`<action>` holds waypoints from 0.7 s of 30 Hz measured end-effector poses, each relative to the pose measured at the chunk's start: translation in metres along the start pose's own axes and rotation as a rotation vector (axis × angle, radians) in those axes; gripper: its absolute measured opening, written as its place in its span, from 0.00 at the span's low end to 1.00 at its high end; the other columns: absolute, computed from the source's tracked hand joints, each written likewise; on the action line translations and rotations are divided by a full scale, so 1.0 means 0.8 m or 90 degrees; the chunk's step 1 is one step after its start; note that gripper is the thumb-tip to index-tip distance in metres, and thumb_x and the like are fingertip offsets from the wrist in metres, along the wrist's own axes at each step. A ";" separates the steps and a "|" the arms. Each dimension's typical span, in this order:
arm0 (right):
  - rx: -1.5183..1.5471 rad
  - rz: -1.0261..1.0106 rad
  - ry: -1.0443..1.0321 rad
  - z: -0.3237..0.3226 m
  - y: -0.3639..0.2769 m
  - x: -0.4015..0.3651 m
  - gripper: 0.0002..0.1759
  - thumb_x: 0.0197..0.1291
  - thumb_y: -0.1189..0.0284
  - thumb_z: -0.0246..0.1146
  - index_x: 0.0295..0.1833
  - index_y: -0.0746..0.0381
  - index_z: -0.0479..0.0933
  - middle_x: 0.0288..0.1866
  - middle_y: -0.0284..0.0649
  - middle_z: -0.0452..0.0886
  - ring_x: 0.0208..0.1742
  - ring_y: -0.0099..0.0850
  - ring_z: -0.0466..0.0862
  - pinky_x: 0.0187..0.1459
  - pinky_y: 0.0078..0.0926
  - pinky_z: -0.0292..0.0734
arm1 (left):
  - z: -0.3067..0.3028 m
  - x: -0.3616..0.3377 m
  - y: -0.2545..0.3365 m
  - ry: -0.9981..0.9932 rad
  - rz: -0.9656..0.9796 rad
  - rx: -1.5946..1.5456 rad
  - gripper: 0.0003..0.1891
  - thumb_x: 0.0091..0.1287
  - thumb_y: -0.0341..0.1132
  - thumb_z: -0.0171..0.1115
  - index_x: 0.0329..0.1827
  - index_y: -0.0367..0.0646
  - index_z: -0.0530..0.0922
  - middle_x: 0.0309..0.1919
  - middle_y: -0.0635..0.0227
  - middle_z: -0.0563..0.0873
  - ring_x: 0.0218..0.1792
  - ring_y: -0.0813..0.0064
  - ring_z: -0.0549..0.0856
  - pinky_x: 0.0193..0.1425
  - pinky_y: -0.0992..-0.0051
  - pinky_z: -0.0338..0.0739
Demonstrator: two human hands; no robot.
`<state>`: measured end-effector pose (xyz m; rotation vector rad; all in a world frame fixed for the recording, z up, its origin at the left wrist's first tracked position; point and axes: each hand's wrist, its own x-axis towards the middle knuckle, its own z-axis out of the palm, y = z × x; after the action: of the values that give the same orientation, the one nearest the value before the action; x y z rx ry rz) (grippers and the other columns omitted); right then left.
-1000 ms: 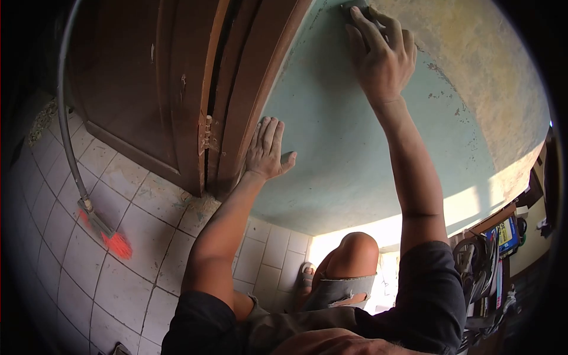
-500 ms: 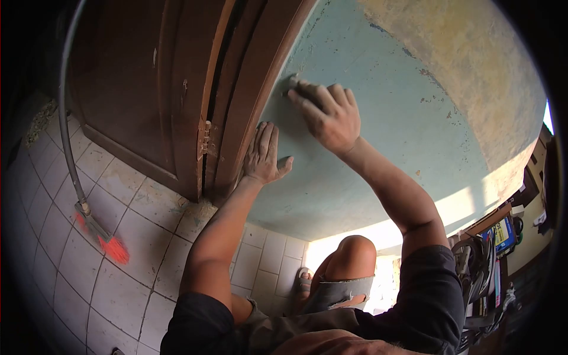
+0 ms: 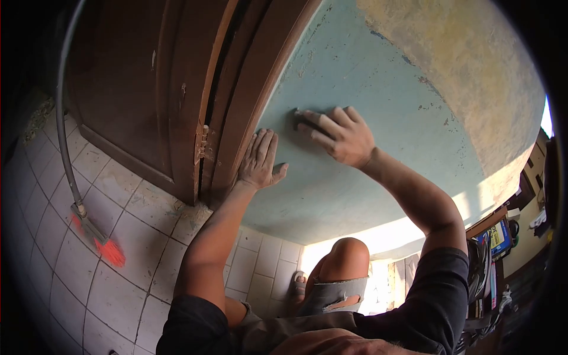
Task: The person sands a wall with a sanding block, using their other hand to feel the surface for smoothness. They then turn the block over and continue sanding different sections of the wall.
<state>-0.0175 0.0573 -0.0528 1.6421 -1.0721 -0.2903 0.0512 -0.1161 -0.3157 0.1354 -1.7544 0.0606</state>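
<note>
My right hand (image 3: pixel 343 136) is closed around a small dark flat piece (image 3: pixel 297 118), its edge held against the pale blue-green wall (image 3: pixel 378 160); most of the piece is hidden by my fingers, and I cannot tell its kind. Lower down and to the left, my left hand (image 3: pixel 260 161) lies flat where the brown door frame (image 3: pixel 244 112) meets the wall, fingers together and thumb out to the side. Whitish dust coats its fingers. Small chips and pits mark the painted surface around my right hand.
A brown wooden door (image 3: pixel 124 89) with a hinge (image 3: pixel 204 145) stands left of the frame. On the tiled floor (image 3: pixel 124 284) rests a brush with red bristles (image 3: pixel 110 252) on a long grey handle. Bare yellowish plaster (image 3: pixel 455 53) covers the upper right wall. Cluttered shelves (image 3: pixel 494 260) stand at the right.
My right hand has slid down the wall and a little to the right, still holding the dark piece. My left hand stays at the door frame.
</note>
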 end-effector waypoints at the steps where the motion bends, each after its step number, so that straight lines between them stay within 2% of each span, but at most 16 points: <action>1: -0.063 0.038 0.051 -0.011 0.037 0.017 0.18 0.63 0.65 0.70 0.59 0.43 0.86 0.58 0.22 0.84 0.45 0.26 0.78 0.45 0.26 0.73 | 0.004 -0.003 -0.002 -0.006 -0.006 0.001 0.44 0.74 0.59 0.52 0.84 0.34 0.60 0.82 0.54 0.59 0.86 0.55 0.56 0.89 0.53 0.52; 3: -0.171 0.254 0.250 -0.032 0.141 0.063 0.16 0.64 0.62 0.72 0.57 0.44 0.87 0.54 0.28 0.85 0.45 0.33 0.80 0.47 0.35 0.76 | 0.007 -0.009 0.005 -0.014 -0.026 0.000 0.44 0.73 0.59 0.51 0.84 0.34 0.61 0.82 0.54 0.60 0.86 0.55 0.56 0.89 0.53 0.51; 4: -0.158 0.348 0.298 -0.047 0.160 0.074 0.17 0.66 0.64 0.72 0.60 0.46 0.87 0.55 0.28 0.87 0.49 0.36 0.84 0.52 0.37 0.79 | 0.009 -0.007 0.005 -0.019 -0.024 -0.005 0.44 0.73 0.59 0.51 0.84 0.34 0.61 0.82 0.54 0.60 0.86 0.55 0.56 0.89 0.53 0.51; 6: -0.275 0.420 0.317 -0.019 0.127 0.062 0.11 0.64 0.64 0.71 0.52 0.45 0.87 0.51 0.29 0.85 0.42 0.34 0.79 0.46 0.35 0.76 | 0.010 -0.005 0.007 0.023 -0.018 0.019 0.45 0.75 0.61 0.49 0.82 0.30 0.61 0.80 0.48 0.62 0.82 0.48 0.62 0.86 0.50 0.57; 8: -0.144 0.261 0.191 0.005 0.026 0.030 0.07 0.66 0.66 0.69 0.48 0.45 0.87 0.49 0.26 0.84 0.41 0.30 0.78 0.44 0.30 0.75 | 0.006 0.000 0.004 0.018 -0.019 0.013 0.46 0.75 0.61 0.51 0.83 0.30 0.59 0.81 0.49 0.62 0.82 0.48 0.62 0.86 0.50 0.57; 9: -0.084 0.171 0.091 0.011 -0.025 -0.003 0.09 0.67 0.68 0.66 0.50 0.42 0.85 0.48 0.22 0.82 0.41 0.27 0.76 0.42 0.25 0.73 | 0.004 0.000 0.003 0.000 -0.018 0.002 0.46 0.74 0.60 0.52 0.83 0.30 0.59 0.81 0.49 0.61 0.82 0.47 0.62 0.86 0.50 0.57; 10: 0.002 0.047 -0.036 0.005 -0.051 -0.037 0.13 0.67 0.67 0.66 0.54 0.40 0.85 0.49 0.21 0.82 0.42 0.26 0.76 0.41 0.23 0.72 | 0.000 -0.002 0.006 -0.020 -0.020 -0.010 0.46 0.74 0.60 0.53 0.83 0.30 0.59 0.81 0.49 0.61 0.83 0.47 0.61 0.85 0.49 0.58; 11: 0.031 -0.038 -0.046 0.007 -0.047 -0.055 0.15 0.67 0.68 0.66 0.56 0.38 0.85 0.50 0.21 0.82 0.42 0.25 0.76 0.41 0.23 0.71 | -0.005 0.000 0.006 -0.030 -0.020 -0.021 0.46 0.73 0.59 0.56 0.84 0.30 0.58 0.82 0.48 0.60 0.83 0.47 0.60 0.86 0.49 0.56; 13: -0.007 0.010 -0.012 -0.016 0.011 -0.034 0.14 0.67 0.66 0.67 0.56 0.39 0.85 0.50 0.21 0.82 0.42 0.25 0.76 0.42 0.24 0.72 | -0.004 0.003 0.004 -0.028 -0.018 -0.014 0.47 0.73 0.59 0.56 0.84 0.31 0.57 0.82 0.48 0.59 0.84 0.47 0.59 0.86 0.49 0.55; 14: -0.083 0.110 0.087 -0.024 0.051 -0.009 0.12 0.68 0.64 0.68 0.56 0.42 0.85 0.50 0.23 0.82 0.43 0.27 0.78 0.44 0.27 0.73 | -0.005 -0.003 0.008 -0.041 -0.024 -0.017 0.47 0.73 0.59 0.56 0.84 0.31 0.57 0.83 0.48 0.58 0.84 0.47 0.57 0.87 0.49 0.54; 15: -0.119 0.212 0.172 -0.037 0.099 0.016 0.15 0.68 0.61 0.70 0.59 0.47 0.85 0.50 0.27 0.82 0.46 0.31 0.80 0.46 0.31 0.75 | -0.003 -0.003 0.011 -0.048 -0.039 -0.012 0.49 0.72 0.60 0.57 0.85 0.31 0.55 0.84 0.47 0.56 0.86 0.48 0.54 0.88 0.49 0.49; 16: -0.214 0.351 0.251 -0.037 0.141 0.024 0.20 0.67 0.60 0.72 0.62 0.51 0.83 0.52 0.31 0.82 0.49 0.33 0.81 0.47 0.35 0.76 | -0.001 0.006 0.014 -0.053 -0.037 -0.013 0.49 0.72 0.60 0.57 0.85 0.31 0.55 0.84 0.47 0.56 0.86 0.48 0.54 0.88 0.49 0.49; 17: -0.224 0.532 0.260 -0.045 0.154 0.031 0.24 0.66 0.59 0.73 0.65 0.54 0.82 0.51 0.33 0.81 0.48 0.33 0.80 0.48 0.34 0.77 | -0.004 0.019 0.019 -0.042 -0.040 -0.012 0.51 0.71 0.61 0.58 0.86 0.31 0.53 0.84 0.48 0.55 0.86 0.48 0.52 0.89 0.49 0.47; 18: -0.227 0.537 0.256 -0.040 0.138 0.026 0.24 0.66 0.59 0.73 0.65 0.54 0.82 0.51 0.33 0.81 0.48 0.33 0.80 0.48 0.34 0.77 | -0.007 0.033 0.024 -0.030 -0.043 -0.014 0.53 0.70 0.62 0.59 0.86 0.32 0.52 0.85 0.48 0.54 0.87 0.49 0.50 0.89 0.49 0.45; 20: -0.220 0.382 0.204 -0.017 0.065 0.004 0.24 0.67 0.60 0.71 0.66 0.54 0.81 0.48 0.31 0.80 0.45 0.31 0.79 0.47 0.31 0.77 | -0.016 0.059 0.030 -0.051 -0.053 -0.032 0.55 0.69 0.64 0.61 0.87 0.32 0.50 0.86 0.49 0.53 0.87 0.50 0.48 0.90 0.49 0.43; 21: -0.144 0.258 0.099 -0.007 0.011 -0.025 0.25 0.67 0.60 0.71 0.68 0.53 0.81 0.47 0.31 0.79 0.44 0.30 0.78 0.46 0.31 0.76 | -0.018 0.071 0.027 -0.064 -0.065 -0.041 0.58 0.67 0.65 0.63 0.87 0.33 0.48 0.87 0.49 0.51 0.88 0.51 0.47 0.90 0.49 0.42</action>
<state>-0.0297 0.0765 -0.0497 1.1945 -1.1781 -0.0147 0.0525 -0.0961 -0.2564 0.1828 -1.8449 -0.0788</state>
